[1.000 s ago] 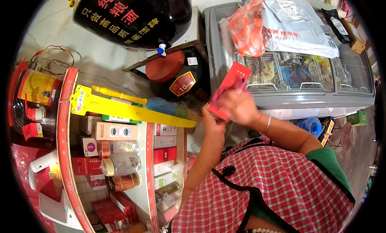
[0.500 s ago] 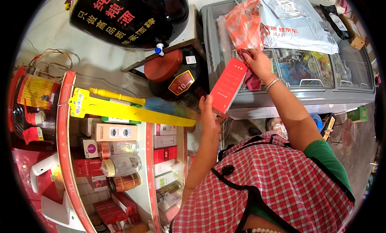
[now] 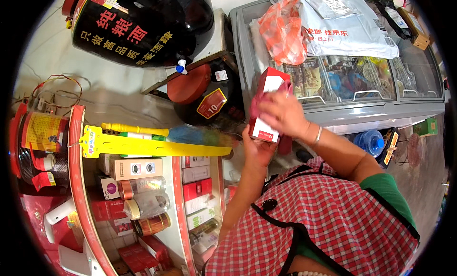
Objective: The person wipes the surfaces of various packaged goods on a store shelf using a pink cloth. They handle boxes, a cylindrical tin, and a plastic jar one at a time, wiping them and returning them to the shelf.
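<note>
A tall red and white carton (image 3: 274, 80) is gripped near its lower end by my left hand (image 3: 258, 153), whose fingers curl around it. My right hand (image 3: 283, 115) lies across the carton's upward face and presses a dark red cloth (image 3: 286, 145) against it. Some of the cloth bunches under the fingers and some hangs down beside the carton. The right fingers are slightly blurred and cover the middle of the carton.
On my left, a shelf unit (image 3: 82, 180) holds boxes and glass jars, with a yellow plastic strip (image 3: 157, 146) and a blue duster (image 3: 195, 135) across its top. Ahead stand a black barrel (image 3: 143, 28) with a tap and a grey chest freezer (image 3: 328, 116) bearing parcels (image 3: 352, 42).
The carton has turned over, so a different face with white on it shows. My right hand has moved with the cloth from its far corner onto the middle of that face.
</note>
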`<state>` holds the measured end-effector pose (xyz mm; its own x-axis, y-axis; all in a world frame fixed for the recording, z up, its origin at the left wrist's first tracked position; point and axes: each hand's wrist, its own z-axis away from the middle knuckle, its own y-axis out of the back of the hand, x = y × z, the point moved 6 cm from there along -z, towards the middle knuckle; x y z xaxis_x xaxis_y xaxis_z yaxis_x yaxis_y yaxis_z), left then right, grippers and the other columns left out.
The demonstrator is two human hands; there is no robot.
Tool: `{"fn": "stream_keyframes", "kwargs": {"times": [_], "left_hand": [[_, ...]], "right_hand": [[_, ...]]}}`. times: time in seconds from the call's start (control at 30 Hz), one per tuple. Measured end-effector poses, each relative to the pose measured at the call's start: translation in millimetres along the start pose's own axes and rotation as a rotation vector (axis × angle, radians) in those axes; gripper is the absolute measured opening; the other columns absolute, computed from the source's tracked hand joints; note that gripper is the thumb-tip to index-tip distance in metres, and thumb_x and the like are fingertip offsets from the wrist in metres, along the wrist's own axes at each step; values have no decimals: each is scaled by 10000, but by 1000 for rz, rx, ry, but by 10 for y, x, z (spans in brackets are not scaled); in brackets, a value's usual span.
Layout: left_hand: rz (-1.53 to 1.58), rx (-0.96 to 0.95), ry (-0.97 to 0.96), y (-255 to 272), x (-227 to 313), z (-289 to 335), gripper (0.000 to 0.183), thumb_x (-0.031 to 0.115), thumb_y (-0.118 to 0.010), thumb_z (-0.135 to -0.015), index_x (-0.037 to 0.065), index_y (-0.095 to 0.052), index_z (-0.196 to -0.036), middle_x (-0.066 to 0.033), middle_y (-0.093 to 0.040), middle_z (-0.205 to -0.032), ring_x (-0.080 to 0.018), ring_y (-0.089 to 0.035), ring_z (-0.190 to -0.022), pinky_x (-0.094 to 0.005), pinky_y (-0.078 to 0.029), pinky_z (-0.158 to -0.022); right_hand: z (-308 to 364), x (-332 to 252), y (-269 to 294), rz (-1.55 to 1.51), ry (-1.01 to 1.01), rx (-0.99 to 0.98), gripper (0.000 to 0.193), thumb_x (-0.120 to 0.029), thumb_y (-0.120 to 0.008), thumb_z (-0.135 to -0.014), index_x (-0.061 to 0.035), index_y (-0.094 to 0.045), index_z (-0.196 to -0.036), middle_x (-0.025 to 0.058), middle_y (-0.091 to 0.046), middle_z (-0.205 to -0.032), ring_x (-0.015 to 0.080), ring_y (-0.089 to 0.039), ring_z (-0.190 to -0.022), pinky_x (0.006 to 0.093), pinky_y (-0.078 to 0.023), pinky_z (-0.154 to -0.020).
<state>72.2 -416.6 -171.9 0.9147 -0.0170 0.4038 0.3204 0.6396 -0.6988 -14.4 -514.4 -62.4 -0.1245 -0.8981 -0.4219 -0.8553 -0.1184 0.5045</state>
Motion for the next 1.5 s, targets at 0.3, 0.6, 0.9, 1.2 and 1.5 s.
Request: {"fn": "stream_keyframes", "kwargs": {"times": [0.3, 0.6, 0.9, 1.2, 1.5], "left_hand": [[-74, -105, 93, 79, -59, -64, 587, 575, -378, -853, 82, -556, -1117, -112, -629, -1005, -296, -613, -876, -456, -531, -760], [-30, -128, 41, 87, -93, -109, 606, 591, -358, -852, 127, -513, -1210, -89, -563, -1174, -276, -564, -1053, -446, -497, -866], [-133, -68, -133, 8, 3, -45, 591, 601, -342, -872, 172, -479, -1254, -54, -554, -1194, -243, -593, -984, -411, -522, -783], [-393, 33, -236, -26, 52, 120, 572, 585, -348, -882, 156, -481, -1237, -65, -553, -1185, -231, -592, -958, -426, -504, -784], [-226, 46, 55, 91, -14, 77, 681, 666, -427, -754, 88, -568, -1085, -74, -627, -894, -245, -599, -826, -433, -497, -769]], "right_hand": [[-391, 1176, -88, 147, -461, -25, 221, -312, -599, -812, -121, -662, -905, 109, -586, -828, 312, -597, -771, 408, -479, -653], [92, -200, 60, 72, 17, -148, 240, -271, -664, -733, -161, -659, -946, 65, -586, -907, 271, -581, -758, 376, -478, -647], [223, -259, -27, -33, 101, -177, 306, -291, -654, -738, -156, -622, -1011, 49, -545, -920, 267, -560, -821, 375, -473, -687], [339, -85, -18, -207, -43, 25, 437, -212, -680, -727, -54, -566, -1118, 166, -513, -1074, 349, -530, -942, 412, -463, -788], [124, 103, -128, -126, -50, -73, 364, -217, -647, -739, -86, -589, -1073, 162, -523, -1081, 352, -519, -976, 428, -431, -820]]}}
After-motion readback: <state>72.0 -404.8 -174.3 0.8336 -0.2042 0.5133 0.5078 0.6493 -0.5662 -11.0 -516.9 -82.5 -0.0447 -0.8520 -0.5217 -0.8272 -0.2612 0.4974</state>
